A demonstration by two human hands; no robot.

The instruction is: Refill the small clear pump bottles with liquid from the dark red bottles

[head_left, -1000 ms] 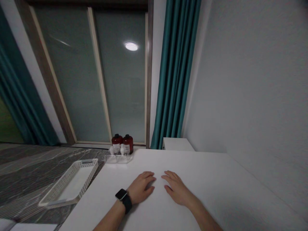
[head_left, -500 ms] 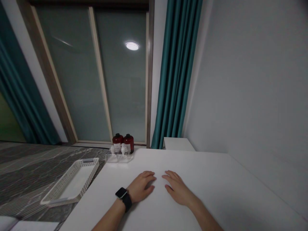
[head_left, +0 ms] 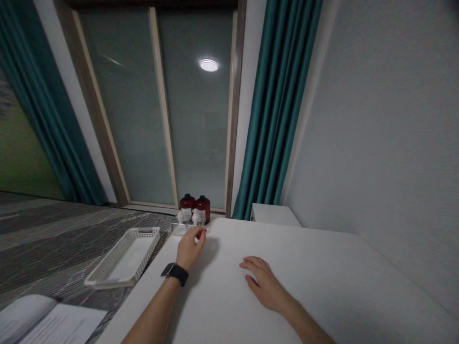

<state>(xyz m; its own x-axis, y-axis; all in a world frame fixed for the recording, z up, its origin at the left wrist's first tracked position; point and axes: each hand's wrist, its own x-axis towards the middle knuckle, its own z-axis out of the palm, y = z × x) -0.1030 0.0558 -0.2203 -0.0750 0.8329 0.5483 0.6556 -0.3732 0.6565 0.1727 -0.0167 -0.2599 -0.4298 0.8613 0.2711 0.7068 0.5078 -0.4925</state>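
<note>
My left hand (head_left: 191, 248), with a black watch (head_left: 174, 274) on its wrist, is raised over the far left part of the white table (head_left: 308, 282). Its fingers curve loosely with a gap to the thumb, and nothing shows in them. Just beyond it stands a clear tray (head_left: 176, 229), partly hidden by the hand. At the tray are two dark red bottles (head_left: 203, 205) with black caps and white labels, and white pump-like pieces (head_left: 195, 217) in front. My right hand (head_left: 263, 282) rests on the table with its fingers spread, holding nothing.
Left of the table, lower down, lies a white perforated basket (head_left: 147, 255). An open book (head_left: 66, 325) is at the lower left. Behind the table are a white cabinet (head_left: 276, 215), a teal curtain (head_left: 270, 119) and a glass sliding door (head_left: 201, 138). A grey wall (head_left: 387, 119) bounds the right.
My left hand has lifted off the table and moved forward and left to the clear tray. My right hand stays in place. The view has shifted slightly left.
</note>
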